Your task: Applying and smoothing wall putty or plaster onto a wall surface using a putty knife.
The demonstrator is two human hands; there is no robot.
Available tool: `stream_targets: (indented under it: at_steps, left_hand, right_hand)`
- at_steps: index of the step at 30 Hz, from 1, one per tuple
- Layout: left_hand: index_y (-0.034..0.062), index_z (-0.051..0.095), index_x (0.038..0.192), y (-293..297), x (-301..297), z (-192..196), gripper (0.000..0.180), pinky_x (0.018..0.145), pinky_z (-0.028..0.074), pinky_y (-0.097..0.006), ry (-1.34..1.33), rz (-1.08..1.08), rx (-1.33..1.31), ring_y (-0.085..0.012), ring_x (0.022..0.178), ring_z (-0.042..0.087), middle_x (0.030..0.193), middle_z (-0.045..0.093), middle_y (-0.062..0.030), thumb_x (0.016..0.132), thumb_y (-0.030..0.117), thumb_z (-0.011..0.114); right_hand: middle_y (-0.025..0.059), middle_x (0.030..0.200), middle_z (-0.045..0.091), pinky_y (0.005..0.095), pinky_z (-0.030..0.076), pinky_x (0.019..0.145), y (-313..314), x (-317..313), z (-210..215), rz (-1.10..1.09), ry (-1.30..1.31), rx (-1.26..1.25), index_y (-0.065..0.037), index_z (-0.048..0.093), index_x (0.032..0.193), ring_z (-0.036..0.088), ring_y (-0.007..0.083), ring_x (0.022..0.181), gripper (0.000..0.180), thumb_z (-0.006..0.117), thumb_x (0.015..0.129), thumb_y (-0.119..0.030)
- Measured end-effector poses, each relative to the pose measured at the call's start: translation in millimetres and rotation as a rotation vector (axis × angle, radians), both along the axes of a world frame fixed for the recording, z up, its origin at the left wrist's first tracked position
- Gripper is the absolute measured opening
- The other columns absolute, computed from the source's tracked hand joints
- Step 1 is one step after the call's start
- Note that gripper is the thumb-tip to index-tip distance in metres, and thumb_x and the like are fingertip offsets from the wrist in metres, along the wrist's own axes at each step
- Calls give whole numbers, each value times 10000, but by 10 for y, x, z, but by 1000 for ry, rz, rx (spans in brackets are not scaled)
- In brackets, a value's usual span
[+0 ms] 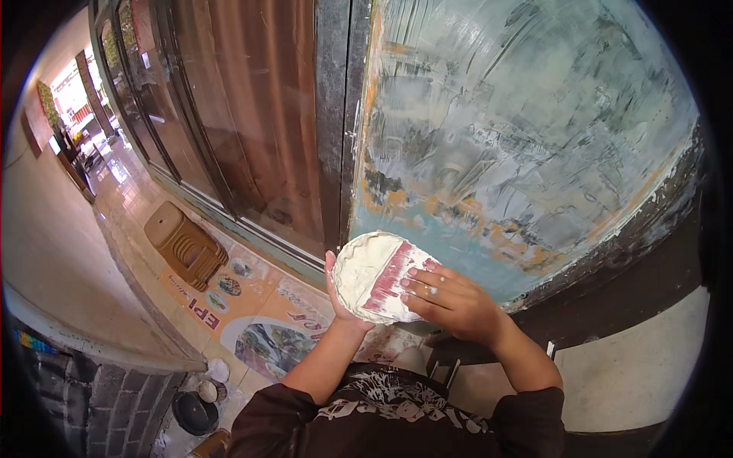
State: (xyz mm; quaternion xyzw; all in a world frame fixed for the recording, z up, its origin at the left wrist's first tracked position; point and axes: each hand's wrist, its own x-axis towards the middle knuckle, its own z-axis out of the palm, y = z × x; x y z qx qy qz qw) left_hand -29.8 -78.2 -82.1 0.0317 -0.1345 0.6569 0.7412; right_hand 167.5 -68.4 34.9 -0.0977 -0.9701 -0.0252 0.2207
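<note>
The left hand's (341, 298) grip cradles a round, upward-facing tub (376, 234) of white putty (361, 266) before the patchy wall (489, 137). The right hand's (452, 304) grip clasps a reddish scraper (389, 279) over it, straight edge facing left, long axis slanting upper right to lower left.

This looks like a building's passage (121, 189) under renovation: smeared panel (504, 130) right of the window (252, 130), stacked chairs (183, 240) and a banner (267, 347) on tiles (131, 229) before it, a basin (195, 414) farther out.
</note>
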Motion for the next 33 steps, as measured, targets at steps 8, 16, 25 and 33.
stream_targets:
  at_steps: [8,16,25,33]
  left_hand:
    - [0,427,1471,-20,59,-70,873,1139,365,-528,35,-18,15,-425,1322,494,1474,475,-249,954,701,372]
    - [7,438,1467,34,85,-78,882,1127,377,-531,123,9,-86,-424,1315,502,1478,476,-239,947,715,368]
    - [7,459,1452,88,46,-107,867,1119,385,-537,138,25,-78,-422,1292,522,1452,506,-230,952,708,358]
    - [35,493,1438,96,55,-15,850,1113,386,-553,75,-16,26,-425,1285,525,1443,527,-207,947,718,368]
  right_hand:
    - [108,1181,668,452,464,1057,-9,-6,-57,-10,-65,-93,-76,632,1160,618,308,1199,280,555,893,-110]
    - [101,1175,673,452,463,1054,26,65,-161,-17,-68,-93,-75,639,1160,620,307,1191,287,578,882,-115]
    - [96,1161,685,447,480,1030,64,62,-73,23,-62,-193,-79,656,1149,629,299,1181,333,634,820,-25]
    - [147,1045,742,346,577,805,167,133,-106,-304,437,-890,0,712,1077,715,207,941,296,536,867,113]
